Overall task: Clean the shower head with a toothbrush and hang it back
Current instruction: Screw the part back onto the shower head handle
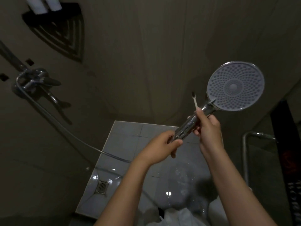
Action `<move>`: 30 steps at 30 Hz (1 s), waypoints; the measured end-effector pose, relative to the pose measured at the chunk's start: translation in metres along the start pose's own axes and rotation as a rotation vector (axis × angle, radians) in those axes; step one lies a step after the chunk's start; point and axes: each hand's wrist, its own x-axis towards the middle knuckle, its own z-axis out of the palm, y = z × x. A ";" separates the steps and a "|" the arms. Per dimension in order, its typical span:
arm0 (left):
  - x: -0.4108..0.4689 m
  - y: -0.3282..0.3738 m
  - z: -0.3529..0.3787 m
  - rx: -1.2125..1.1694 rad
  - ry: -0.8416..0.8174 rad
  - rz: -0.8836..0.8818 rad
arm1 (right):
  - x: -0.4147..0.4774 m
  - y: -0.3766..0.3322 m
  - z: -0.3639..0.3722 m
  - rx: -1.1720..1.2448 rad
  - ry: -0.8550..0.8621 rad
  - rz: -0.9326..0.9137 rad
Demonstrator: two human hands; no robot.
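Head view looks down into a dim shower. The shower head (pixel 235 86) is held up in the air over the wet floor tiles (pixel 127 137), in the right half of the view. Its long shiny handle runs from low on the left up to the right. The round spray face sits at the top right end and is turned toward the camera. The left hand (pixel 160 146) grips the bottom end of the handle, fingers curled tight round it. The right hand (pixel 209 129) is higher up by the middle of the handle, fingers curled round the low end of the toothbrush (pixel 195 100). The toothbrush stands almost straight up, dark bristles on top, just beside the spray face and not touching it. A hose (pixel 65 128) runs off left to the tap (pixel 32 79) on the wall. A drain (pixel 102 187) sits in the floor.
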 end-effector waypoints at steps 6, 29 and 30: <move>-0.019 0.012 -0.020 -0.593 -0.363 -0.013 | -0.009 -0.015 0.011 0.123 -0.137 0.049; -0.018 0.006 0.005 0.386 0.080 0.001 | -0.004 0.006 0.009 -0.055 0.030 0.028; -0.018 0.007 0.002 0.209 0.023 -0.016 | -0.006 0.004 0.009 -0.036 0.010 0.029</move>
